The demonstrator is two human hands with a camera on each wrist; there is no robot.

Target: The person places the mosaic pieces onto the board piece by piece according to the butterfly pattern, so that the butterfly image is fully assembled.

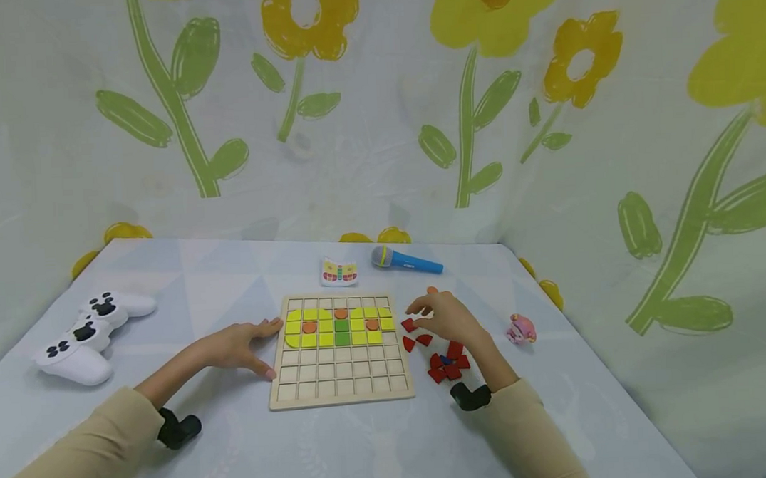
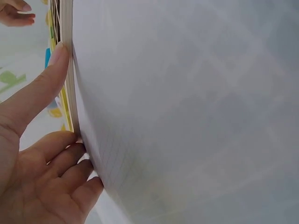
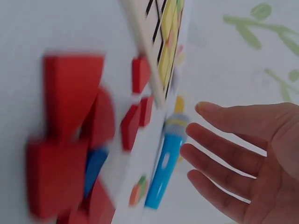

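A wooden grid board (image 1: 341,390) lies on the table, its upper rows filled with yellow, orange and green tiles (image 1: 341,332). My left hand (image 1: 236,345) rests at the board's left edge, thumb and fingertips touching its side in the left wrist view. To the right of the board my right hand (image 1: 449,317) hovers over several red pieces (image 1: 453,371), fingers loosely bent with nothing between them in the right wrist view. Among the red pieces lies a blue piece (image 3: 95,169). Three red pieces (image 3: 140,74) sit close to the board's right edge.
Behind the board are a small pattern card (image 1: 339,272) and a blue toy microphone (image 1: 416,262). A white game controller (image 1: 82,338) lies at the left, and a pink toy figure (image 1: 521,329) stands at the right. A flowered curtain (image 1: 365,126) backs the table.
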